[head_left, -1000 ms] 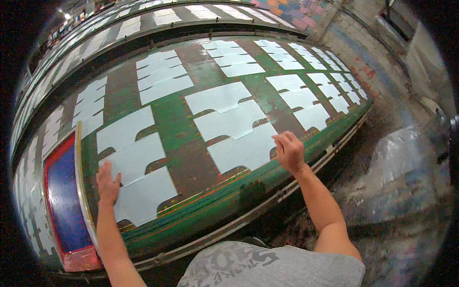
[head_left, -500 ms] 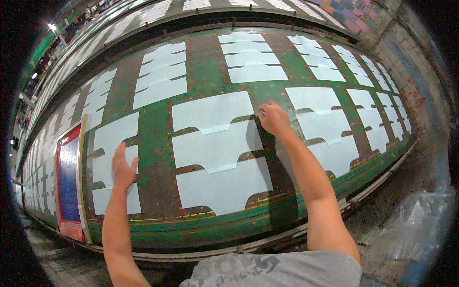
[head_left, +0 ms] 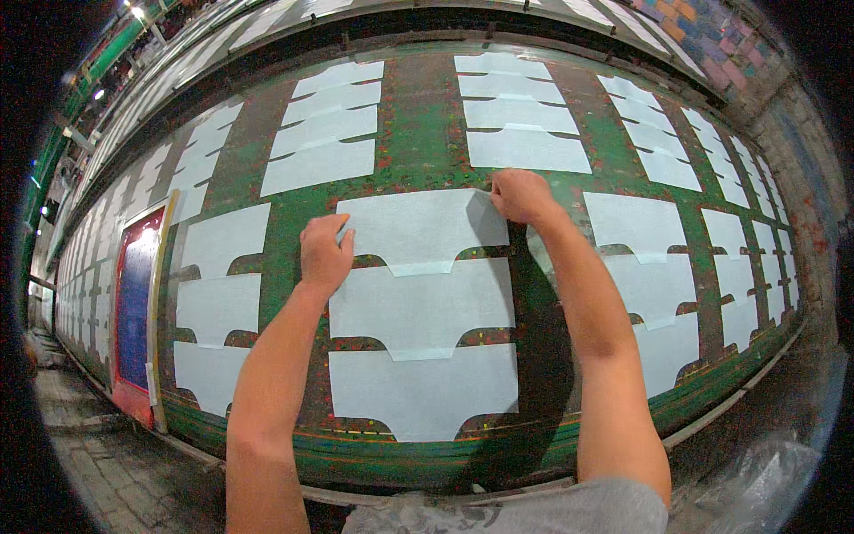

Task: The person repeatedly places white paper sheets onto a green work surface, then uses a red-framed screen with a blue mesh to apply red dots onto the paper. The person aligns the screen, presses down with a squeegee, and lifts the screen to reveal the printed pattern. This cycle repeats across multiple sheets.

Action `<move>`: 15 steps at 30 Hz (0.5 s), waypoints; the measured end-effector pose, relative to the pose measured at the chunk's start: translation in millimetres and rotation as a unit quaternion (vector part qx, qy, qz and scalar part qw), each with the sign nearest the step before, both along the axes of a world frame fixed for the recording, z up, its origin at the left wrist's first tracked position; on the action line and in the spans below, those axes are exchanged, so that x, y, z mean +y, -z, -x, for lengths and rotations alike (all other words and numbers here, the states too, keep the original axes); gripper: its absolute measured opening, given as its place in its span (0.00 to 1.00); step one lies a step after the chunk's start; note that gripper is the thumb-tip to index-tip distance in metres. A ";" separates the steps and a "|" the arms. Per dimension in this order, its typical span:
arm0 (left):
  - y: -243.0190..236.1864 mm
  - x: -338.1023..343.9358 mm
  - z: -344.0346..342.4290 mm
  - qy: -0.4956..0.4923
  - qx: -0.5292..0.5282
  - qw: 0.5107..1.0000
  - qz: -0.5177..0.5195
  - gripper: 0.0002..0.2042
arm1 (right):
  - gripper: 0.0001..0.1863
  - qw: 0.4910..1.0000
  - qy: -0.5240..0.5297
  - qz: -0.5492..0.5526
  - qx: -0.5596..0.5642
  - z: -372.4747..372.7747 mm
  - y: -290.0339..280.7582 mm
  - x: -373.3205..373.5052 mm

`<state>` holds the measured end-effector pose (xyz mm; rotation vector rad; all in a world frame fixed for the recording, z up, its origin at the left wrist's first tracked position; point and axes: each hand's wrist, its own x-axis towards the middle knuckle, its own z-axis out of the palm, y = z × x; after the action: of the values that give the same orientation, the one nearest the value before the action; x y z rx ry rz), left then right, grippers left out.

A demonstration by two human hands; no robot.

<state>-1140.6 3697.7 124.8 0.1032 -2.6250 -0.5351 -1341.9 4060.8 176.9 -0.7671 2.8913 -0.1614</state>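
A white cut fabric panel (head_left: pixel 418 227) lies flat on the long green-and-brown table, topmost of a column in front of me. My right hand (head_left: pixel 523 196) is closed at its far right corner, fingers curled onto the cloth edge; the fingertips are partly hidden. Beside the far left corner is my left hand (head_left: pixel 326 251), its fingers bent and the thumb apart from the index finger. Below, a second white panel (head_left: pixel 422 303) and a third white panel (head_left: pixel 422 387) overlap in the same column, each with curved cutouts at its lower corners.
More columns of white panels (head_left: pixel 218 303) cover the table (head_left: pixel 422 133) on both sides and behind. A screen-printing frame (head_left: pixel 135 311) with a red border and blue mesh stands at the left. Clear plastic sheeting (head_left: pixel 765 481) lies at the lower right, near a brick wall (head_left: pixel 805 187).
My left hand has moved right, from the neighbouring column to the middle panel's far left corner. My right hand has come to its far right corner. The view has shifted slightly.
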 end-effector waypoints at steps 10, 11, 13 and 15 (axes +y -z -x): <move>16.1 -12.7 34.9 -0.040 0.072 0.997 0.003 0.09 | 0.07 0.988 -0.030 0.129 0.083 -0.5 12.9 3.4; 14.8 -11.3 35.7 -0.042 0.077 0.996 0.013 0.09 | 0.08 0.990 -0.035 0.107 0.082 -0.8 10.3 2.1; 11.1 -9.1 37.6 -0.058 0.046 0.997 0.003 0.09 | 0.07 0.988 -0.054 0.139 0.043 -5.2 2.9 3.5; 7.4 -9.8 41.5 -0.079 -0.008 0.996 -0.034 0.08 | 0.05 0.965 -0.082 0.247 -0.034 -19.1 -6.0 16.6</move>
<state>-1182.1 3688.0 117.5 0.3360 -2.5859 -0.5700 -1322.8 4077.4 182.9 -1.0442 2.7264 -0.8926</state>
